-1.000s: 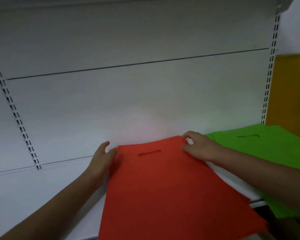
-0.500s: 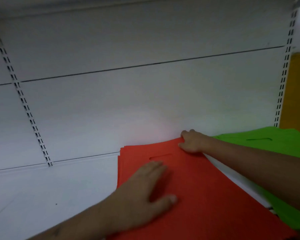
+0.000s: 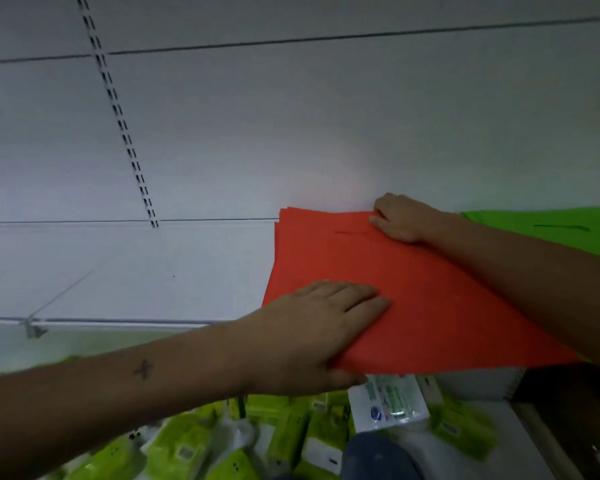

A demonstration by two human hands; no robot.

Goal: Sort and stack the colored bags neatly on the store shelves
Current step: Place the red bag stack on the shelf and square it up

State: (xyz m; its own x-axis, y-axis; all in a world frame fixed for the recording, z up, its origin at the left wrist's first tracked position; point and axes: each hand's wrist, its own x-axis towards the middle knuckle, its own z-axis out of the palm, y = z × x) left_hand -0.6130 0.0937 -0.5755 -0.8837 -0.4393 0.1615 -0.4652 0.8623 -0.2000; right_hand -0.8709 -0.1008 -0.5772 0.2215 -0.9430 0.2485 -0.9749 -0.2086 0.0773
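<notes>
A stack of red bags lies flat on the white shelf, its far edge against the back panel and a slit handle near the far end. My left hand holds the stack's near left edge, fingers flat on top and the thumb tucked underneath. At the far right corner, my right hand grips the stack with curled fingers. A stack of green bags lies to the right on the same shelf, partly hidden behind my right forearm.
A slotted upright runs down the white back panel. Under the shelf's front edge lie several lime-green packets and a white and green packet. A dark blue shape shows at the bottom.
My left hand has slid from the middle of the red stack back to its near edge, thumb now under it. My right hand stays at the far corner. The view has tilted down.
</notes>
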